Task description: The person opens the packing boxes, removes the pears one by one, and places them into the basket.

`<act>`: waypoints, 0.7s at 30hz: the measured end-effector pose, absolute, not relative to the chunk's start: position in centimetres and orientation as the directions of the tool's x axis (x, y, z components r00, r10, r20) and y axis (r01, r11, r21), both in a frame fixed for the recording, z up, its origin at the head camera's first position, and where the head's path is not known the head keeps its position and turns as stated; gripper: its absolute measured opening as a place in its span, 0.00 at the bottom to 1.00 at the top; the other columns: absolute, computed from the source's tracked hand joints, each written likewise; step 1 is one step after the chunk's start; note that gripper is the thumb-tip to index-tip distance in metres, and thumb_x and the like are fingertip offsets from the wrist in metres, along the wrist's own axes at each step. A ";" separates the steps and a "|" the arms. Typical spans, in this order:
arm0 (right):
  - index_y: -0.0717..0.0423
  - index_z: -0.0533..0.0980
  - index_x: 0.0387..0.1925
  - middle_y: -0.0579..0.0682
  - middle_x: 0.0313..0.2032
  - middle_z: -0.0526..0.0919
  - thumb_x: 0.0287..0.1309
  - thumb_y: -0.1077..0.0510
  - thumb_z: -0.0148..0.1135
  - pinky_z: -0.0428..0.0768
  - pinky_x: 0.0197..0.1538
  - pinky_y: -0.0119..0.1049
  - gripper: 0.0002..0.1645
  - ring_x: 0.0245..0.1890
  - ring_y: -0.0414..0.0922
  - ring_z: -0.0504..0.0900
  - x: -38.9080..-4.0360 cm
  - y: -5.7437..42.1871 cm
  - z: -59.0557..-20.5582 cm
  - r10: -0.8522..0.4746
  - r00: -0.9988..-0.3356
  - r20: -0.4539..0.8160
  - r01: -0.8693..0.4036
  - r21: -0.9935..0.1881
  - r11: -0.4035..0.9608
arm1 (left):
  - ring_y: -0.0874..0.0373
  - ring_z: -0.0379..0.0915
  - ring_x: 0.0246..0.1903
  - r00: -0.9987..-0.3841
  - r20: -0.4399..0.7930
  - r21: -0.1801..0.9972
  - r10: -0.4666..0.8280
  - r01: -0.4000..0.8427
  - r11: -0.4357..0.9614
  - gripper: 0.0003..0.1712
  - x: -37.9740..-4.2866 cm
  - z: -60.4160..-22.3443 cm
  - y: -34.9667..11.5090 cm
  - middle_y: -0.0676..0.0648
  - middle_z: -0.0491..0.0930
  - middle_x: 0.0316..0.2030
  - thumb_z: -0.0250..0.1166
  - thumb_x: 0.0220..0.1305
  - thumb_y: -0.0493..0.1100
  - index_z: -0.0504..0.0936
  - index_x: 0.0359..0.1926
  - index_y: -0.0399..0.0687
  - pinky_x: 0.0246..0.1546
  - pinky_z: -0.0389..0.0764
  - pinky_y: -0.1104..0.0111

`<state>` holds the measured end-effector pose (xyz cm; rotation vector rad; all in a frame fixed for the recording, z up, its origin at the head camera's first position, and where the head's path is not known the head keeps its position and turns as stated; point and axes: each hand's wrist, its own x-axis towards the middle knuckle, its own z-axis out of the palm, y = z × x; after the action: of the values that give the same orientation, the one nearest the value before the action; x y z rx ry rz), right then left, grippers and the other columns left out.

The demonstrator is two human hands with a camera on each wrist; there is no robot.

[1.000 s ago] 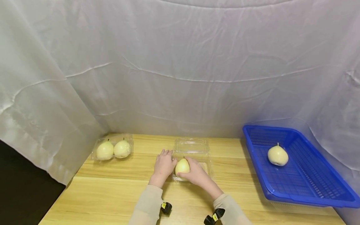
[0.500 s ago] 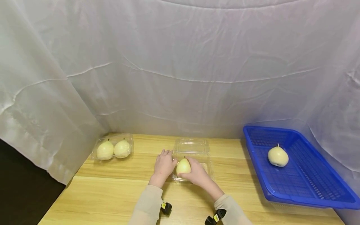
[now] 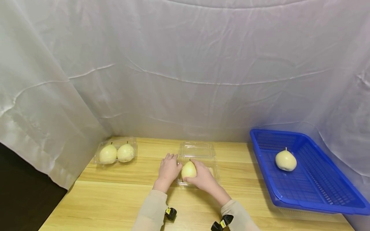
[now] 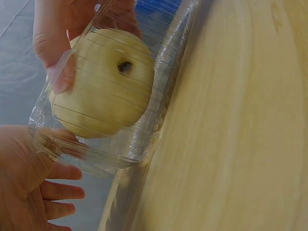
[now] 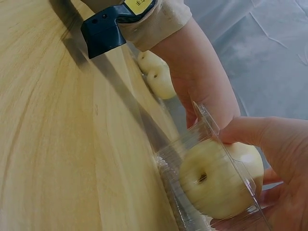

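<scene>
My right hand (image 3: 203, 177) grips a pale yellow pear (image 3: 189, 169) by its sides, thumb and fingers curled round it. This pear is down in the left half of a clear plastic clamshell box (image 3: 214, 175), whose lid (image 3: 198, 149) lies folded back away from me. Against the box's left wall rests my left hand (image 3: 168, 169), its fingers straight and spread. Seen from the left wrist, the left fingers (image 4: 60, 191) extend outside the box, with the thumb at its edge. Through the plastic, the right wrist view shows the pear's dark-centred base (image 5: 203, 178).
Farther left on the wooden table (image 3: 115, 199) sits a closed clear box (image 3: 134, 141) with two pears (image 3: 117, 153) inside. A blue plastic basket (image 3: 274, 189) on the right holds one pear (image 3: 286, 160). Grey cloth (image 3: 185, 96) hangs behind and at both sides.
Still gripped by my right hand, the pear has shifted very slightly to the right within the box. My left hand has stayed at the box's left wall.
</scene>
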<state>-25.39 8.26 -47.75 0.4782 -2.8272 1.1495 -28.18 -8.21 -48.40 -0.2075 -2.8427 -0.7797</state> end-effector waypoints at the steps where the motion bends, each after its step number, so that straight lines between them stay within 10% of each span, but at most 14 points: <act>1: 0.64 0.64 0.67 0.65 0.61 0.74 0.42 0.48 0.75 0.86 0.44 0.48 0.53 0.52 0.58 0.80 -25.4 8.3 -47.7 -0.260 -0.952 0.162 -0.300 -0.675 0.674 | 0.36 0.60 0.69 -0.972 0.218 0.489 0.086 0.185 0.852 0.27 -28.2 -48.4 -8.2 0.34 0.73 0.63 0.58 0.67 0.47 0.75 0.61 0.36 0.69 0.61 0.40; 21: 0.61 0.65 0.67 0.64 0.61 0.74 0.41 0.50 0.77 0.84 0.50 0.54 0.52 0.56 0.61 0.78 -25.5 9.6 -46.8 -0.209 -0.959 0.190 -0.282 -0.685 0.672 | 0.37 0.59 0.70 -0.976 0.204 0.490 0.078 0.171 0.855 0.27 -28.2 -48.4 -8.2 0.35 0.73 0.63 0.58 0.66 0.48 0.74 0.62 0.36 0.70 0.60 0.41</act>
<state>-25.54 9.62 -46.82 0.4096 -2.7841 1.1644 -28.25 -8.18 -48.41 -0.1935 -2.8538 -0.7780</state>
